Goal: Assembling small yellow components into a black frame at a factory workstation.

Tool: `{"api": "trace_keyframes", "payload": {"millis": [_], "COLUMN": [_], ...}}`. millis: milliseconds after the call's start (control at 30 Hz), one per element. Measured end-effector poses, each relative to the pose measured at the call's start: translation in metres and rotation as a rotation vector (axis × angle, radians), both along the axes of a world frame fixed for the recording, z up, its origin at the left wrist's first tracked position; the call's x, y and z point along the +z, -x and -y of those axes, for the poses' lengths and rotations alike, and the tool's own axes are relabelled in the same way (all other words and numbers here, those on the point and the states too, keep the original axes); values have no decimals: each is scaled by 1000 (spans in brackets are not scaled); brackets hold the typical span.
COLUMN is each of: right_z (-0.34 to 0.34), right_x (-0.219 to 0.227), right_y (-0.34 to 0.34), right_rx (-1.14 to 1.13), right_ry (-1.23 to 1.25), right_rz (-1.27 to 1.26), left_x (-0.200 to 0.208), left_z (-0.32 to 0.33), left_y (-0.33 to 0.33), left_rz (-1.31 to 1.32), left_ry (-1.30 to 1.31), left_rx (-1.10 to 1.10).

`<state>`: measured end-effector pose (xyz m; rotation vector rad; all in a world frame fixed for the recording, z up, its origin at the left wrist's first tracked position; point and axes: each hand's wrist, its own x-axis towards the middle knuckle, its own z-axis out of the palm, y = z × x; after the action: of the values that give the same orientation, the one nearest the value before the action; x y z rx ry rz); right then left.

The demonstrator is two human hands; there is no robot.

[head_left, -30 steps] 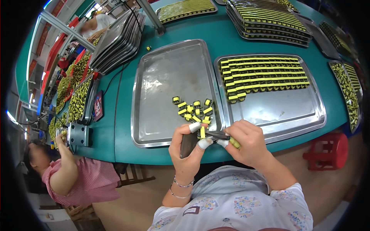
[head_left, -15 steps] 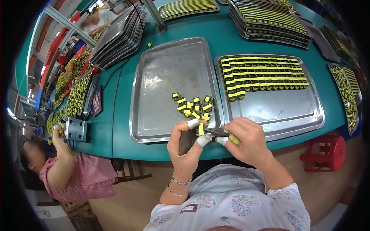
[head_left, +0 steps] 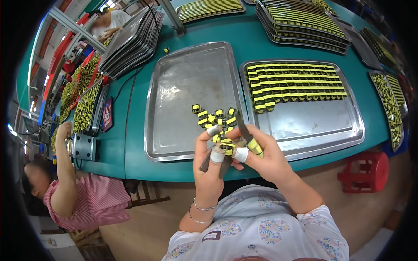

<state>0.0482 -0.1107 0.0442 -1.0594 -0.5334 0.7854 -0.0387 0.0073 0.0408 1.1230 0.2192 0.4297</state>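
Note:
My left hand (head_left: 208,169), with taped fingertips, pinches a small yellow-and-black component (head_left: 227,147) at the table's near edge. My right hand (head_left: 266,160) grips a dark tool with yellow handles (head_left: 247,138) whose tip meets that part. Just beyond the hands, a loose pile of the same components (head_left: 213,117) lies on the near right corner of a steel tray (head_left: 174,95). To the right, a second steel tray (head_left: 322,126) carries neat rows of components (head_left: 291,85).
Stacks of filled trays (head_left: 300,21) sit at the back of the green table (head_left: 130,143), with empty stacked trays (head_left: 130,39) at back left. A person in a pink shirt (head_left: 78,198) works on the left. A red stool (head_left: 365,172) stands at right.
Both hands stay together at the table edge over the component; the tool has tilted slightly. The person on the left has raised an arm toward the table.

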Motion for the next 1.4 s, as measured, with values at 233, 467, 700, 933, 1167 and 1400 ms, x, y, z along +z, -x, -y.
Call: {"api": "trace_keyframes", "payload": {"millis": [233,467,700,933,1167,1400], "right_z": [-2,4,0,-12,-13,-10], "right_x": [-7,0,-8,-1,2,3], "right_y": [2,6,9,17,15,14], "right_rx": [40,-30,-150,-272,-283,-252], "right_ry": [-72,14,31,101,134,116], "right_rz": [10,-33,315,729,912,817], "left_x": [5,-8,4,8,5,5], "left_z": [5,-27,-7,0,-1,2], "left_y": [-2,-4,-12,-15,-14,-13], "left_rz": [-65,378,349,316,280,222], "left_ry": [-162,296,527,264,81,18], "left_rx": [85,-72,60,56,60,47]}}
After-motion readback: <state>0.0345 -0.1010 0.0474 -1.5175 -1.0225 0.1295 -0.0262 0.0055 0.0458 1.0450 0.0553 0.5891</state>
